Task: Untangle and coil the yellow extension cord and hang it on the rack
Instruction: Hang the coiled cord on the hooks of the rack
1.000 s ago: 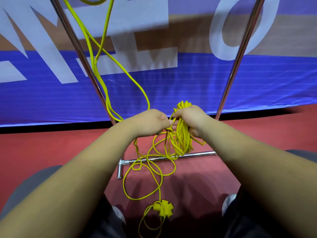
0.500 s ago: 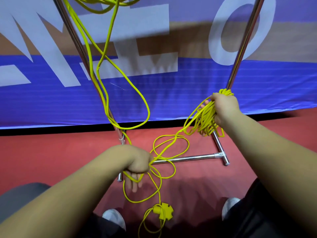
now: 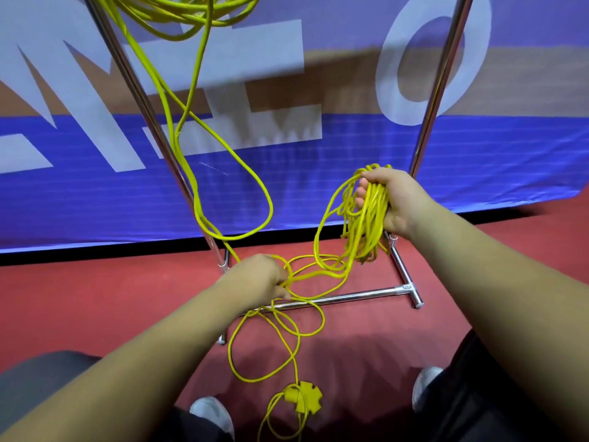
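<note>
Cord (image 3: 366,224) bunched in right grip (image 3: 395,199) — trailing through left grip (image 3: 255,275).

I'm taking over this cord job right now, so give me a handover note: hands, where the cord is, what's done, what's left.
Right hand: grips a coiled bundle of the yellow extension cord, raised by the right upright of the rack.
Left hand: grips loose strands low, near the rack's base bar.
Cord: more loops hang at the top of the view; slack lies on the red floor; the socket end lies between the shoes.
Done: part coiled.
Left: untangle the slack, finish the coil, hang it.
</note>
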Motion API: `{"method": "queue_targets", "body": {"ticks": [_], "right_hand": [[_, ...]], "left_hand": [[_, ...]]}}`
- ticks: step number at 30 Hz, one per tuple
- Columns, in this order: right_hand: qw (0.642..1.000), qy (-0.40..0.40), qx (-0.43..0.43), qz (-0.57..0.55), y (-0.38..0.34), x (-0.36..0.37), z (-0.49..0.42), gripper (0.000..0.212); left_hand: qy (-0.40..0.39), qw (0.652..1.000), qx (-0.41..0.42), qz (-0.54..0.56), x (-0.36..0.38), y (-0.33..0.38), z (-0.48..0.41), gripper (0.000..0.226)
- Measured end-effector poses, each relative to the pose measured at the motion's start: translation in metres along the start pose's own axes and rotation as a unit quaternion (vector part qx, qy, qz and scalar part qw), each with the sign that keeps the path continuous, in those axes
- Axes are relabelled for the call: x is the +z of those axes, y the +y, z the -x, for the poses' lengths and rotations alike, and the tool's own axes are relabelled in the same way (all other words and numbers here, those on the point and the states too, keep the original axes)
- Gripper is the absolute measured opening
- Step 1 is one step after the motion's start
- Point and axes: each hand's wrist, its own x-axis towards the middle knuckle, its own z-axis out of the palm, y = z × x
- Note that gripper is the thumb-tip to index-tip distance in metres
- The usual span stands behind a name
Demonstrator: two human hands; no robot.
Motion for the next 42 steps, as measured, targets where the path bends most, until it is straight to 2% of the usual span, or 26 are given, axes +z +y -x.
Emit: {"method": "queue_targets", "body": {"ticks": [3, 5, 8, 10, 13, 14, 16, 18, 20, 21, 23, 24, 25, 28, 29, 30, 32, 35, 37, 39, 42], "right_hand": [[0.999, -0.036, 0.021, 0.03, -0.004, 0.005, 0.007, 0.02], [0.996, -0.059, 0.038, 0.063, -0.007, 0.004, 0.008, 0.016], [0.988, -0.065, 0.058, 0.129, -0.008, 0.0, 0.012, 0.015], [0.98, -0.073, 0.073, 0.168, -0.009, -0.001, 0.018, 0.013], [0.966, -0.086, 0.092, 0.225, -0.01, -0.005, 0.025, 0.009], [0.959, -0.093, 0.104, 0.245, -0.01, -0.007, 0.027, 0.008], [0.944, -0.108, 0.126, 0.285, -0.011, -0.01, 0.028, 0.006], [0.936, -0.107, 0.133, 0.309, -0.009, -0.013, 0.027, 0.002], [0.939, -0.087, 0.123, 0.309, -0.007, -0.016, 0.023, 0.009], [0.943, -0.078, 0.114, 0.304, -0.006, -0.017, 0.022, 0.01], [0.949, -0.058, 0.092, 0.294, -0.004, -0.017, 0.021, 0.01], [0.952, -0.045, 0.081, 0.292, -0.004, -0.017, 0.021, 0.012], [0.954, -0.035, 0.07, 0.289, -0.004, -0.017, 0.021, 0.014], [0.95, -0.044, 0.057, 0.305, -0.002, -0.014, 0.023, 0.014], [0.942, -0.057, 0.058, 0.326, 0.0, -0.013, 0.023, 0.019], [0.93, -0.073, 0.062, 0.354, 0.003, -0.012, 0.025, 0.024], [0.909, -0.113, 0.073, 0.393, 0.008, -0.005, 0.033, 0.028], [0.897, -0.158, 0.091, 0.402, 0.018, 0.007, 0.045, 0.036], [0.901, -0.183, 0.095, 0.381, 0.027, 0.012, 0.044, 0.043], [0.909, -0.195, 0.087, 0.357, 0.035, 0.016, 0.041, 0.039], [0.927, -0.189, 0.07, 0.317, 0.036, 0.025, 0.043, 0.02]], "left_hand": [[-0.111, 0.994, 0.009, 0.011, 0.003, 0.018, 0.003, 0.045], [-0.171, 0.984, -0.048, -0.004, 0.008, 0.021, 0.004, 0.054], [-0.22, 0.964, -0.151, 0.002, 0.008, 0.013, 0.008, 0.076], [-0.233, 0.948, -0.191, 0.101, 0.003, 0.009, 0.007, 0.072], [-0.238, 0.879, -0.276, 0.308, -0.002, 0.007, 0.004, 0.07], [-0.245, 0.862, -0.285, 0.339, -0.004, 0.008, 0.004, 0.071], [-0.25, 0.853, -0.279, 0.364, -0.008, 0.012, 0.005, 0.071], [-0.216, 0.838, -0.264, 0.425, -0.014, 0.018, 0.005, 0.052], [-0.173, 0.797, -0.228, 0.532, -0.023, 0.026, 0.004, 0.029], [-0.159, 0.777, -0.196, 0.577, -0.028, 0.028, 0.004, 0.031], [-0.144, 0.736, -0.14, 0.647, -0.042, 0.035, 0.003, 0.053], [-0.135, 0.73, -0.12, 0.659, -0.048, 0.038, 0.003, 0.057], [-0.119, 0.742, -0.101, 0.653, -0.056, 0.042, 0.006, 0.053], [-0.016, 0.864, -0.024, 0.502, -0.076, 0.049, 0.016, 0.026], [0.032, 0.881, 0.0, 0.472, -0.077, 0.048, 0.016, 0.023], [0.084, 0.88, 0.006, 0.467, -0.078, 0.047, 0.015, 0.021], [0.183, 0.855, -0.007, 0.486, -0.078, 0.049, 0.011, 0.017], [0.265, 0.784, -0.019, 0.561, -0.08, 0.054, 0.002, 0.021], [0.317, 0.75, -0.039, 0.58, -0.083, 0.052, -0.004, 0.025], [0.337, 0.745, -0.056, 0.573, -0.087, 0.049, -0.009, 0.027], [0.331, 0.758, -0.062, 0.559, -0.089, 0.048, -0.012, 0.025]]}}
